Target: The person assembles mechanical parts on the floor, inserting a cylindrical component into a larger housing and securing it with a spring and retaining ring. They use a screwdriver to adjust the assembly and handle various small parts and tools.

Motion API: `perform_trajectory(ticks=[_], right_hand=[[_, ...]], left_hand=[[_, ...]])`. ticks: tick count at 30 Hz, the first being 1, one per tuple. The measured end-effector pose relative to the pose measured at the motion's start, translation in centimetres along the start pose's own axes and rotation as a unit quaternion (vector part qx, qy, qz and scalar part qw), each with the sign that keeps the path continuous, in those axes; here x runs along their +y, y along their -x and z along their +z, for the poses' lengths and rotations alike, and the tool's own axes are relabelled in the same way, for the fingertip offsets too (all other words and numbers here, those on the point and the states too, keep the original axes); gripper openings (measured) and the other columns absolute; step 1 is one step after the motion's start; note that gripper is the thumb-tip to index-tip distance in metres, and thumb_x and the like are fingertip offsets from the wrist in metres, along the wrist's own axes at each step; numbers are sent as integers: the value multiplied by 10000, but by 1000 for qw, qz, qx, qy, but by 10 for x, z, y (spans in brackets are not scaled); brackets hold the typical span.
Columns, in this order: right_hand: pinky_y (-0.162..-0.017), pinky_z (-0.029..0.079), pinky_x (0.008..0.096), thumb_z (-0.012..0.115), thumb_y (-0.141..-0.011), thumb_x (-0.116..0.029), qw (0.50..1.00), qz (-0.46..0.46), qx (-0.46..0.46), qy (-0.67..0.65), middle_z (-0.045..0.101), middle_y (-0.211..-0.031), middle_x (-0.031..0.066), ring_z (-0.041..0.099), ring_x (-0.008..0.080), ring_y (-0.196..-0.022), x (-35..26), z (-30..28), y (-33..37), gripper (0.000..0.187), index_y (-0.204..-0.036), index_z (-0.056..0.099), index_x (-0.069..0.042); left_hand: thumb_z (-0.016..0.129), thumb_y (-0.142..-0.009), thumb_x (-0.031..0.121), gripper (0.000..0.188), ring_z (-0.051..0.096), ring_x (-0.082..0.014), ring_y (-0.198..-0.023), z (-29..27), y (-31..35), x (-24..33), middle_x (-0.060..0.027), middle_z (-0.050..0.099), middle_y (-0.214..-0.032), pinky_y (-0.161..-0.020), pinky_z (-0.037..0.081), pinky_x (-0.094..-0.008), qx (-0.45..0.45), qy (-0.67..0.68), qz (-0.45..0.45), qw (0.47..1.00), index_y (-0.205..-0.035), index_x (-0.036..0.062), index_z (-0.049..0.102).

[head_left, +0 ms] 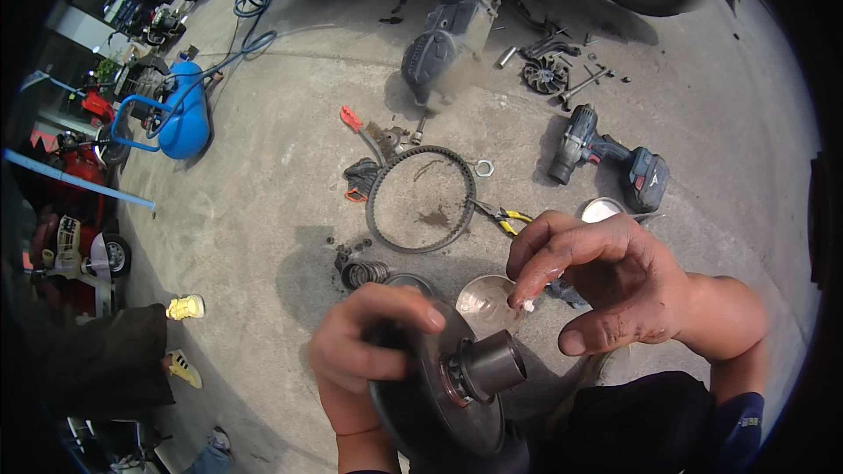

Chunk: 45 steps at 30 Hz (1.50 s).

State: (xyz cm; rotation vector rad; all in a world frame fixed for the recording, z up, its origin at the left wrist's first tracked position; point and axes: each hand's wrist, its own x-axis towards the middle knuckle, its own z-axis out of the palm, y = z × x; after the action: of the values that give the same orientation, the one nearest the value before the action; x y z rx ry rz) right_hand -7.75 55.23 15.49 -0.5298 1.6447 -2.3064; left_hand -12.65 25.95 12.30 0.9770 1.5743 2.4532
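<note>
My left hand (356, 342) grips a dark round metal pulley (430, 417) from its far left side, and the pulley is tilted. A shiny metal sleeve (496, 369) stands out from its middle, with a reddish-brown smear around the sleeve's base. Above and right of the sleeve is my right hand (628, 276), apart from it, with curved fingers and the thumb held away. A dab of white grease (528, 305) sits on a fingertip, and dark grime marks the skin. Beyond the hands, a shallow round dish (483, 294) and a coil spring (364, 275) rest on the concrete.
A toothed drive belt (372, 202) lies ahead, with yellow-handled pliers (511, 219) touching its right side. Right of them are a cordless impact wrench (606, 154) and a round tin of white paste (602, 209). A blue air compressor (184, 114) and a person's yellow shoe (185, 306) are left.
</note>
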Motion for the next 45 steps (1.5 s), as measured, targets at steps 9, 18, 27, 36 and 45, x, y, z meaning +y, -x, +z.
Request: perform_trajectory(ticks=[9, 18, 27, 36, 45], right_hand=[[-741, 600, 429, 793, -806, -131, 860, 103, -13, 500, 668, -919, 132, 705, 307, -796, 150, -16, 97, 876, -1631, 500, -155], [-637, 520, 349, 725, -862, -243, 701, -19, -132, 701, 630, -791, 15, 663, 224, -734, 176, -2, 116, 720, -1567, 577, -216], [-681, 569, 342, 760, -791, -134, 684, -213, -1, 698, 709, -1050, 190, 710, 289, -866, 54, 11, 16, 579, -1317, 637, 76], [-616, 538, 312, 701, -817, -231, 625, -252, -4, 739, 637, -872, 75, 645, 209, -746, 79, 64, -23, 520, -1253, 664, 48], [-566, 495, 289, 657, -775, -219, 600, -256, -25, 758, 577, -763, 26, 602, 174, -664, 88, 56, -17, 414, -1085, 695, 52]], left_hand=[[818, -865, -35, 361, 693, -195, -970, 3, 42, -36, -123, 582, -1114, -980, 627, -328, 200, 20, -89, 976, -780, 113, 501], [780, -952, 53, 260, 662, -229, -1072, -15, 60, -67, -155, 548, -1256, -1003, 610, -342, 129, 106, -47, 985, -925, 118, 530], [723, -1011, 124, 197, 637, -295, -1169, -23, 56, -71, -193, 573, -1227, -978, 598, -377, 69, 154, -187, 968, -1024, 64, 536], [726, -952, 37, 255, 585, -156, -1106, -16, 67, -71, -126, 583, -1246, -1006, 476, -305, 66, -71, -178, 979, -979, 111, 483], [544, -986, 48, 125, 567, -189, -1142, -39, 67, -73, -142, 600, -1286, -1047, 452, -323, 30, 84, -265, 960, -865, 68, 571]])
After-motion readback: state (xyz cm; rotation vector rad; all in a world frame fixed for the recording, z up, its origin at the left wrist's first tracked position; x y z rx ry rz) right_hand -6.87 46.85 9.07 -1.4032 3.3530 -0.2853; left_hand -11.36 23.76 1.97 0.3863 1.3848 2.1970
